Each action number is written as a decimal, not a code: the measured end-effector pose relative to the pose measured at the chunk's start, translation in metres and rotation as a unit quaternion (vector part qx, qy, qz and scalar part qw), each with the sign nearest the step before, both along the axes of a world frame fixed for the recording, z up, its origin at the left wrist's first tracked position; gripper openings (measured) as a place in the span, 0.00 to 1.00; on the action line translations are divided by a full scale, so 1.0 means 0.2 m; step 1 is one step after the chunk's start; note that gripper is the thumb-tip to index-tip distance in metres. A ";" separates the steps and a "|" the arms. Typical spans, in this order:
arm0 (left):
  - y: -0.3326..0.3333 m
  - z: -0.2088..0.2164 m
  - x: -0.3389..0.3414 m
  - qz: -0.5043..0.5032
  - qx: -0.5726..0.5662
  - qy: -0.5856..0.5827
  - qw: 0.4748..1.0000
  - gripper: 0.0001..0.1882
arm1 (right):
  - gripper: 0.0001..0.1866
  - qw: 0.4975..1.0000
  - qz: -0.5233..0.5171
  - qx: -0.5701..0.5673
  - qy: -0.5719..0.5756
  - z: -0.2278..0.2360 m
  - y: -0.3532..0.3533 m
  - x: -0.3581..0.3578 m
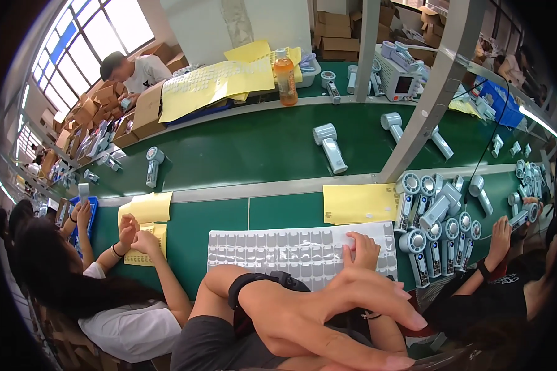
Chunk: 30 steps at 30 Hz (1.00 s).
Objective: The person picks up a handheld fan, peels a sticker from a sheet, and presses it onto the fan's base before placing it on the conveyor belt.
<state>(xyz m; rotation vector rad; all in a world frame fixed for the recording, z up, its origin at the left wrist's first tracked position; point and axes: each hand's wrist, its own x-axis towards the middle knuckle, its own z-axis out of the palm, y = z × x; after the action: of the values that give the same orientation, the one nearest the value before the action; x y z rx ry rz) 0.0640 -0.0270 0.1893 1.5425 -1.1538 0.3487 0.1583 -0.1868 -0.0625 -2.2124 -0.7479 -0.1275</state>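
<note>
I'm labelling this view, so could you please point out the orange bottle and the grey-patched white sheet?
Orange bottle (pixel 286 79): head view, middle of its body.
Grey-patched white sheet (pixel 297 252): head view, middle of its surface.

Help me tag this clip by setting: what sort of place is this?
Likely a factory assembly line: many matching grey fan-like devices lie along a long green strip and clustered on the bench, with co-workers to left and right.

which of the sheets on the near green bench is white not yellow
The wide sheet under the right hand: it is white with rows of grey patches, unlike the yellow sheet just beyond it and the yellow paper at left.
</note>
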 end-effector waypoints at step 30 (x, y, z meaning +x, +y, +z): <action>2.09 -1.18 -0.04 0.879 0.267 0.376 0.122 0.22 | 0.11 0.996 -0.036 0.056 0.056 0.07 -0.10 0.06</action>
<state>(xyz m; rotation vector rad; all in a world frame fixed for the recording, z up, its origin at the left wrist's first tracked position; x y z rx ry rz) 0.0556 0.3919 -0.0458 2.3213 2.2288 0.4282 0.1701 -0.2070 -0.0489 -2.1220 -0.5856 -0.0771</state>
